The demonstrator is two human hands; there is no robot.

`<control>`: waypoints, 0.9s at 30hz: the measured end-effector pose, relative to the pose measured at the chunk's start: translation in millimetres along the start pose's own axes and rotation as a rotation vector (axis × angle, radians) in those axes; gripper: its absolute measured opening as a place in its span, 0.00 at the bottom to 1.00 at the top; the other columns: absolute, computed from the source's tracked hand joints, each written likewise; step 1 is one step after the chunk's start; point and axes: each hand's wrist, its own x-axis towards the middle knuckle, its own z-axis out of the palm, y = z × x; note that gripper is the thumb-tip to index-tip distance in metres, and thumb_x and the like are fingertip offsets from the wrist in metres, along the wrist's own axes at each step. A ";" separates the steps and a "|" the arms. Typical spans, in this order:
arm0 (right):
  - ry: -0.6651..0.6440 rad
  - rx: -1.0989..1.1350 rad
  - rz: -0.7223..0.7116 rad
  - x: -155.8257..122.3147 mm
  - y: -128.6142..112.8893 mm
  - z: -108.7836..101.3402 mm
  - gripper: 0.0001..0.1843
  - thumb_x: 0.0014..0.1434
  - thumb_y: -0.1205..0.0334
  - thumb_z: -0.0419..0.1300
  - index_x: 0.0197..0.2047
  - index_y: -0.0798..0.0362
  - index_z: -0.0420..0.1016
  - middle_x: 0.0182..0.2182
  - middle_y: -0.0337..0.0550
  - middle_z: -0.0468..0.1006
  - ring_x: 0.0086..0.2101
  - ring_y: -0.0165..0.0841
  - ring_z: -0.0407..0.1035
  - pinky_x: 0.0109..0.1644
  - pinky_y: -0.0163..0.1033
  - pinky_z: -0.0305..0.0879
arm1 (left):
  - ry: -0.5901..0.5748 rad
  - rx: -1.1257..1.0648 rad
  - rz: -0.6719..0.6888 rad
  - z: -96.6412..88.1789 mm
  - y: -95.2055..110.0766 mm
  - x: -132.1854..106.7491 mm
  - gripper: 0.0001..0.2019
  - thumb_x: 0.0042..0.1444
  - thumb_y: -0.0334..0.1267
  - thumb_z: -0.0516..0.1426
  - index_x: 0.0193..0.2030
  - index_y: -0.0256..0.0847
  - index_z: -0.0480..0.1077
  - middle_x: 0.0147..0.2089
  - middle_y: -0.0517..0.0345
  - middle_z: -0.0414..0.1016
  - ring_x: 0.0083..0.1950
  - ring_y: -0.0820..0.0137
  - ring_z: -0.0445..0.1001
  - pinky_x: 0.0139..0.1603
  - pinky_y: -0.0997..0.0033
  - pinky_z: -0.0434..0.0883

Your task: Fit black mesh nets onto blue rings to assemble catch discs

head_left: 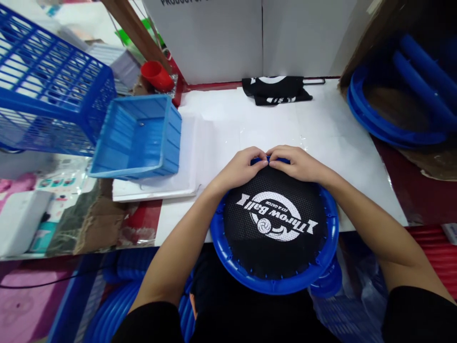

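Note:
A round blue plastic ring (222,238) with a black mesh (246,238) stretched across it rests against the table's front edge, near my body. White lettering reading "Throw Ball" is printed on the mesh. My left hand (246,166) pinches the ring's far rim, thumb and fingers closed over the mesh edge. Right beside it, my right hand (291,163) grips the same rim, with the two thumbs nearly touching. What lies under the fingertips is hidden.
A folded black printed mesh (276,90) lies at the table's back. Left stand a blue bin (143,138), a blue basket (96,105) and a red cup (157,76). A cardboard box (433,159) with several blue rings (357,102) sits at right.

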 end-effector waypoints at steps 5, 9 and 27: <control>0.075 -0.062 0.076 2.9 -3.2 7.9 0.07 0.68 0.61 0.59 0.37 0.47 0.77 0.45 0.46 0.85 0.49 0.44 0.77 0.59 0.53 0.70 | 0.044 0.126 -0.058 6.6 1.5 4.9 0.04 0.63 0.34 0.58 0.40 0.41 0.76 0.45 0.52 0.82 0.48 0.62 0.78 0.55 0.58 0.74; 0.103 -0.036 0.131 3.3 -5.1 9.5 0.05 0.64 0.63 0.62 0.35 0.47 0.76 0.44 0.44 0.85 0.48 0.43 0.78 0.59 0.53 0.71 | 0.044 0.103 -0.048 6.1 0.0 5.8 0.04 0.62 0.33 0.59 0.37 0.41 0.76 0.45 0.53 0.83 0.48 0.62 0.79 0.55 0.58 0.75; 0.653 -0.596 0.290 -25.1 44.2 -74.3 0.14 0.66 0.62 0.55 0.47 0.52 0.82 0.61 0.61 0.79 0.64 0.54 0.69 0.72 0.65 0.61 | 0.006 0.566 0.119 3.6 -4.2 -10.4 0.20 0.77 0.39 0.51 0.69 0.43 0.75 0.72 0.39 0.73 0.71 0.49 0.73 0.71 0.44 0.70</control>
